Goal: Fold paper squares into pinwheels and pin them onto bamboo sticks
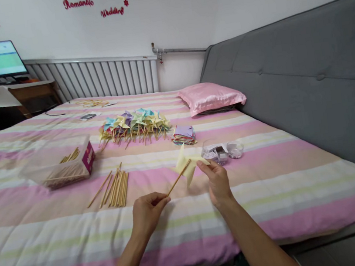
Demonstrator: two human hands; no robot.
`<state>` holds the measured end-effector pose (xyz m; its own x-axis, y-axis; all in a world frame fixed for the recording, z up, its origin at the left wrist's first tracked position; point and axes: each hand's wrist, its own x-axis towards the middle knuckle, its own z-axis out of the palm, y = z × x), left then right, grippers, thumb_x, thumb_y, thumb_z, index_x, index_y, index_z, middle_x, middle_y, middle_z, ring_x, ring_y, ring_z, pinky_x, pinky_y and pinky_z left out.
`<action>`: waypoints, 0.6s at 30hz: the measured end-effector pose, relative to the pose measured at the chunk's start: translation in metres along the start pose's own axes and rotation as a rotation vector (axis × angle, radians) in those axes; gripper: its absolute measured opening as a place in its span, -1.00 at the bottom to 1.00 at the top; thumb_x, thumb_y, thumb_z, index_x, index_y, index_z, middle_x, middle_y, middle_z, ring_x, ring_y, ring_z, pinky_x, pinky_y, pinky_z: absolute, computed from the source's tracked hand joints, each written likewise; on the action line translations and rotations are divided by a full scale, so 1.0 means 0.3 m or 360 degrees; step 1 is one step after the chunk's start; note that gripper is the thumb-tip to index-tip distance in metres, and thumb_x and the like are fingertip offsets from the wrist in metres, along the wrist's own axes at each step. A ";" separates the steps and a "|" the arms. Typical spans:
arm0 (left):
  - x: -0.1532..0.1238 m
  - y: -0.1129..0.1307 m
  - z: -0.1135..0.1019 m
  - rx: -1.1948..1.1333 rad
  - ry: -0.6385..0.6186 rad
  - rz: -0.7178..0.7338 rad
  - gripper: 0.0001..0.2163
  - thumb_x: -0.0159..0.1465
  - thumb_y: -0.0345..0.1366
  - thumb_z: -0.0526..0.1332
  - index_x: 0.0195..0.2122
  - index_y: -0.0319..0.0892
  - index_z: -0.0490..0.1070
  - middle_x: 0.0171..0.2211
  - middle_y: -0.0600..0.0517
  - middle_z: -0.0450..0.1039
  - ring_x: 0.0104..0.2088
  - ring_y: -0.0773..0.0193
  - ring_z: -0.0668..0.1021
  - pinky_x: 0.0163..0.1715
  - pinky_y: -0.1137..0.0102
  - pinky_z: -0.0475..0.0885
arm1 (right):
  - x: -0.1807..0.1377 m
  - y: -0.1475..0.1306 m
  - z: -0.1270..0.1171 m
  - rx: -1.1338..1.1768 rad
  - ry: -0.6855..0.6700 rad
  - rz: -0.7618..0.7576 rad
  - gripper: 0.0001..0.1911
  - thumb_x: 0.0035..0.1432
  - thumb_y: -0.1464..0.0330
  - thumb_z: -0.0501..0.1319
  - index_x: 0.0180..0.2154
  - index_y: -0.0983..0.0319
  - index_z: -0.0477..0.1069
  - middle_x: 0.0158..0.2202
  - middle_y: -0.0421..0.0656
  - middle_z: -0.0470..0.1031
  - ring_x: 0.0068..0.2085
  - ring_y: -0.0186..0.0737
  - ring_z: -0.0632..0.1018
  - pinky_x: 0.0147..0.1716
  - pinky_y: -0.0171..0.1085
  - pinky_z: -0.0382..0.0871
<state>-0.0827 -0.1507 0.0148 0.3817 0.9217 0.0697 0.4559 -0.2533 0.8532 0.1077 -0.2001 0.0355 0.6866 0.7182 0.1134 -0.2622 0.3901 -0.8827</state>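
Between my hands is a pale yellow paper pinwheel (188, 166) on a thin wooden stick, seen from its back. My left hand (149, 212) pinches the lower end of the stick. At the right, my right hand (217, 180) has its thumb and fingers closed on one blade tip of the pinwheel. Loose wooden sticks (119, 188) lie on the bed left of my left hand. Just beyond my right hand are small clear plastic containers (235, 149) with small items I cannot make out. A stack of coloured paper squares (183, 134) sits behind the pinwheel.
A striped bedspread (191, 232) covers the bed. Finished pinwheels (135, 123) lie heaped farther back. A clear plastic box (66, 164) with more sticks stands at left. A pink pillow (210, 96) rests by the grey headboard (301, 76). A radiator (100, 78) lines the wall.
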 end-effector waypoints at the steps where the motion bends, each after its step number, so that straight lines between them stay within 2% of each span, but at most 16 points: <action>1: 0.000 0.002 0.000 -0.0015 -0.0002 -0.0002 -0.81 0.03 -0.16 0.26 -0.45 -0.16 0.55 -0.49 0.01 0.58 -0.43 0.14 0.57 -0.44 0.41 0.36 | -0.002 0.001 0.001 0.0001 -0.0010 0.0010 -0.76 -0.12 0.29 0.35 -0.34 0.25 0.51 -0.37 -0.18 0.55 -0.31 -0.27 0.48 -0.23 -0.27 0.29; 6: 0.003 0.007 -0.002 -0.0073 0.0008 -0.0026 -0.81 0.01 -0.17 0.27 -0.46 -0.17 0.56 -0.49 0.00 0.58 -0.43 0.15 0.57 -0.45 0.42 0.36 | -0.007 0.004 0.007 -0.0007 -0.0032 0.0004 -0.75 -0.13 0.29 0.36 -0.34 0.24 0.50 -0.37 -0.20 0.54 -0.33 -0.28 0.47 -0.24 -0.27 0.28; 9: 0.006 0.006 -0.001 -0.0176 -0.0004 -0.0063 -0.81 0.00 -0.17 0.28 -0.47 -0.19 0.56 -0.52 0.00 0.57 -0.45 0.16 0.56 -0.46 0.42 0.35 | -0.011 -0.003 0.008 -0.0018 -0.0017 -0.0064 -0.71 -0.12 0.21 0.33 -0.35 0.25 0.50 -0.36 -0.18 0.53 -0.32 -0.27 0.45 -0.22 -0.26 0.25; 12: 0.005 0.009 0.000 -0.0401 -0.0060 -0.0146 -0.78 -0.01 -0.17 0.29 -0.44 -0.22 0.56 -0.55 0.00 0.54 -0.48 0.21 0.53 -0.47 0.44 0.34 | -0.015 -0.015 0.005 0.0009 0.0050 -0.0135 -0.60 0.01 0.04 0.17 -0.34 0.24 0.50 -0.28 -0.13 0.52 -0.28 -0.27 0.44 -0.19 -0.25 0.23; 14: 0.000 0.014 0.001 -0.0557 -0.0121 -0.0191 -0.75 0.00 -0.15 0.29 -0.39 -0.24 0.56 -0.54 -0.02 0.55 -0.48 0.25 0.52 -0.47 0.45 0.33 | -0.015 -0.016 0.003 0.0021 0.0107 -0.0086 -0.52 0.06 -0.02 0.07 -0.36 0.24 0.51 -0.28 -0.11 0.51 -0.30 -0.27 0.44 -0.20 -0.24 0.23; 18: -0.014 0.030 0.005 -0.0783 -0.0240 -0.0268 -0.70 0.01 -0.13 0.31 -0.34 -0.26 0.56 -0.42 -0.08 0.58 -0.43 0.25 0.53 -0.44 0.45 0.33 | -0.014 0.005 0.005 -0.0103 0.0171 0.0080 -0.61 -0.06 0.05 0.23 -0.43 0.26 0.50 -0.38 -0.12 0.50 -0.37 -0.28 0.41 -0.27 -0.26 0.24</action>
<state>-0.0791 -0.1573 0.0215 0.4634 0.8761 -0.1333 0.1046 0.0953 0.9899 0.1034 -0.2016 0.0344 0.7432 0.6688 0.0217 -0.2564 0.3146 -0.9140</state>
